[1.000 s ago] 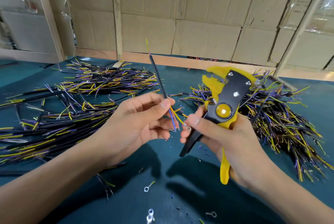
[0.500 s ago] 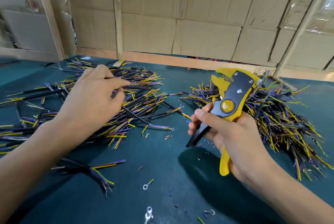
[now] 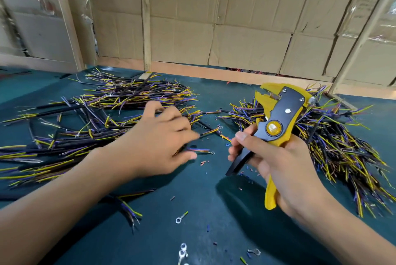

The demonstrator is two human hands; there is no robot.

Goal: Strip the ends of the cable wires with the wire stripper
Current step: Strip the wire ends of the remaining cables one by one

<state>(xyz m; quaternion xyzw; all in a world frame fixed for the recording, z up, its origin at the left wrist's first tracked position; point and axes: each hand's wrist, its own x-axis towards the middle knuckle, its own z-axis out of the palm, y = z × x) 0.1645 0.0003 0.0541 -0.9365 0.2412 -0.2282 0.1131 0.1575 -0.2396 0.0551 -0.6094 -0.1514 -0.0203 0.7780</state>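
Two hands, one wire stripper [image 3: 278,127], two heaps of cut cable on the green table [image 3: 203,211].

Right hand [image 3: 285,170]: fingers curled round the stripper's yellow and black handles, head raised and tilted away from the person, jaw teeth parted. The tool stands clear of the table.

Left hand [image 3: 158,142], left of the stripper: palm down over the near edge of the left cable heap [image 3: 90,127], fingers blurred. Whether they pinch a cable I cannot tell.

Right cable heap [image 3: 334,142] lies behind and right of the stripper, partly hidden by the tool and the right hand. Yellow, purple and black strands in both heaps.

One stray cable [image 3: 128,207] lies nearer than the left forearm. Four or so metal ring terminals [image 3: 181,217] are scattered on the table below and left of the stripper, with small insulation scraps [image 3: 204,163] between the hands.

Cardboard wall [image 3: 214,29] stands beyond the table, behind the stripper.
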